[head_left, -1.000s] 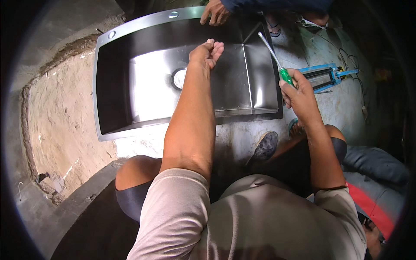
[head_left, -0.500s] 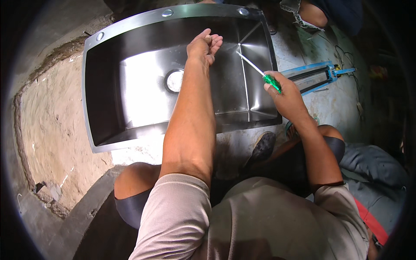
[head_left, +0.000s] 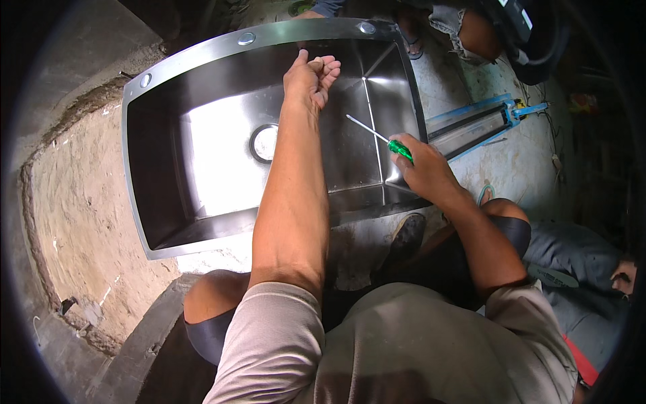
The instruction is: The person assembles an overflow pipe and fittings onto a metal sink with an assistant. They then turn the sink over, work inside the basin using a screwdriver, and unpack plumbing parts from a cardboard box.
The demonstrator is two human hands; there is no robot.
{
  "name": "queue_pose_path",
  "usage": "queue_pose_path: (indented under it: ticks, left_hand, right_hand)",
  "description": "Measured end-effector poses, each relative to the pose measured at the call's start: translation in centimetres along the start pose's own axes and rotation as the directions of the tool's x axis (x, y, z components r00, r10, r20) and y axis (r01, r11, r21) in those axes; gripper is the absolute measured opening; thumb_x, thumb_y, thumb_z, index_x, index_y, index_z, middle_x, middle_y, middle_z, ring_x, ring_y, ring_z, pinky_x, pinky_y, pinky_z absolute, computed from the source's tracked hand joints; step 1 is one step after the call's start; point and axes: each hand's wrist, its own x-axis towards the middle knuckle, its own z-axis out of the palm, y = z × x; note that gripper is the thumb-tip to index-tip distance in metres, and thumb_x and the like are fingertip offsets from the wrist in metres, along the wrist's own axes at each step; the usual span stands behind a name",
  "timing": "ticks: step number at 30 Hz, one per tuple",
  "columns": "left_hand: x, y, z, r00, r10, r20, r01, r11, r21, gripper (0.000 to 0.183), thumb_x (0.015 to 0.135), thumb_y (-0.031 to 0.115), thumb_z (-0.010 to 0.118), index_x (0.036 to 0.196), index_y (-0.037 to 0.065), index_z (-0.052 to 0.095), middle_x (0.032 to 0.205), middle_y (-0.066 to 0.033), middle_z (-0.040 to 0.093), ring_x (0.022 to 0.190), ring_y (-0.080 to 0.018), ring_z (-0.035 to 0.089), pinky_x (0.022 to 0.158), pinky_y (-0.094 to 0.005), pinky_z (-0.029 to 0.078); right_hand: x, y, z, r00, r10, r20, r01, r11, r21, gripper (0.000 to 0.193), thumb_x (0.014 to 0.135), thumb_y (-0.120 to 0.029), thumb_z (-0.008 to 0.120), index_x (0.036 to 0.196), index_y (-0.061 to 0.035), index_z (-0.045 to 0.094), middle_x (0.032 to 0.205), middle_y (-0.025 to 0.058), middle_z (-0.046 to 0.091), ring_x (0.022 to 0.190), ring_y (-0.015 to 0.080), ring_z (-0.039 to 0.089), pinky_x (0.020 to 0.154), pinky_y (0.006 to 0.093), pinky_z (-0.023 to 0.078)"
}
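Observation:
A rectangular dark steel sink [head_left: 222, 95] with a round drain hole lies in front of me, its wide rim with several round caps on the far side. My left hand [head_left: 311, 79] hangs over the basin near its far wall, palm turned up and fingers loosely curled, slightly apart. I see nothing in it. My right hand [head_left: 425, 168] is closed round the green handle of a screwdriver [head_left: 402, 150], over the sink's right end. The metal shaft points up and left, its tip above the basin and apart from my left hand.
A blue manual tile cutter [head_left: 471, 124] lies right of the sink. Another person's hand [head_left: 311, 14] is at the far rim; a bare knee [head_left: 479, 34] shows at upper right. Grey trousers [head_left: 572, 249] are at lower right. A rough concrete ledge [head_left: 81, 202] runs along the left.
My right hand and the screwdriver have moved left and nearer to me, over the basin. My left hand keeps much the same pose. More of the person's hand shows at the far rim.

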Motion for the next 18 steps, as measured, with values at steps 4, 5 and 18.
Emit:
queue_pose_path:
  ticks: [4,5,18]
  left_hand:
    - [-0.4,-0.6,0.4,0.999,0.032,-0.017,-0.032,0.999,-0.003,0.036,0.108,0.013,0.045,0.138,-0.006,0.047,0.088,-0.0178,0.067,0.064,-0.0228,0.066,0.053,-0.0284,0.059]
    - [-0.5,-0.9,0.7,0.996,0.083,-0.045,-0.082,0.996,0.023,0.046,0.106,0.005,0.046,0.151,-0.001,0.038,0.094,-0.0187,0.067,0.066,-0.023,0.067,0.053,-0.0288,0.059]
    - [0.3,-0.5,-1.5,0.995,0.093,-0.024,-0.092,0.996,0.015,0.031,0.102,-0.001,0.051,0.133,-0.005,0.054,0.098,-0.0166,0.068,0.075,-0.0235,0.069,0.06,-0.0305,0.062]
  right_hand:
    - [0.2,-0.1,0.0,0.999,-0.039,-0.002,0.039,0.999,0.01,0.029,0.096,-0.019,0.064,0.123,-0.0094,0.06,0.098,0.021,0.071,0.093,0.0465,0.066,0.082,0.0544,0.051]
    - [0.1,0.0,0.0,0.999,-0.035,-0.002,0.035,0.999,0.01,0.029,0.096,-0.019,0.064,0.123,-0.0094,0.06,0.098,0.021,0.071,0.093,0.0465,0.066,0.082,0.0544,0.051]
    - [0.0,-0.4,0.4,0.998,-0.036,0.05,0.037,0.999,-0.008,0.031,0.098,-0.02,0.062,0.125,-0.0063,0.059,0.103,0.0231,0.069,0.099,0.0457,0.065,0.086,0.0547,0.05]
